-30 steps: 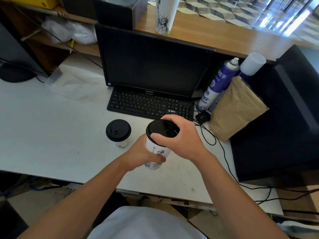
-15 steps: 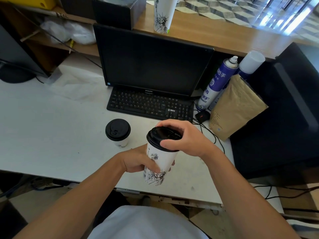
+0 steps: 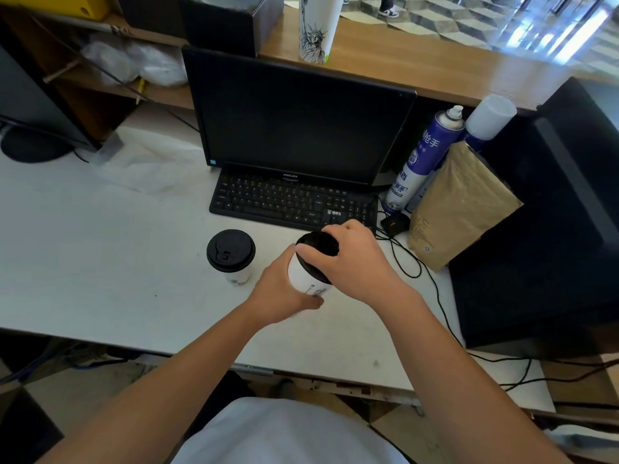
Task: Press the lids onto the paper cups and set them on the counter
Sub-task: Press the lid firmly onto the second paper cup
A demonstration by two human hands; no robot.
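Observation:
A tall white paper cup (image 3: 303, 274) with a printed drawing is held over the white desk (image 3: 100, 262), near its middle. My left hand (image 3: 279, 293) wraps its lower body from the left. My right hand (image 3: 355, 262) grips the black lid (image 3: 318, 244) on its rim from the right, thumb on the near edge. The cup's base is hidden by my left hand. A shorter white cup (image 3: 234, 276) with a black lid (image 3: 230, 251) stands upright on the desk just to the left, untouched.
A black keyboard (image 3: 288, 202) and monitor (image 3: 294, 118) sit right behind the cups. A black mouse (image 3: 394, 223), its cables, blue spray cans (image 3: 422, 155) and a brown paper bag (image 3: 459, 205) crowd the right. A tall printed cup (image 3: 316, 28) stands on the wooden counter (image 3: 435, 72) behind.
Half a second ago the cup was lifted and tipped toward me. Now both hands have moved it away and down toward the desk, nearer the keyboard, still gripping cup and lid.

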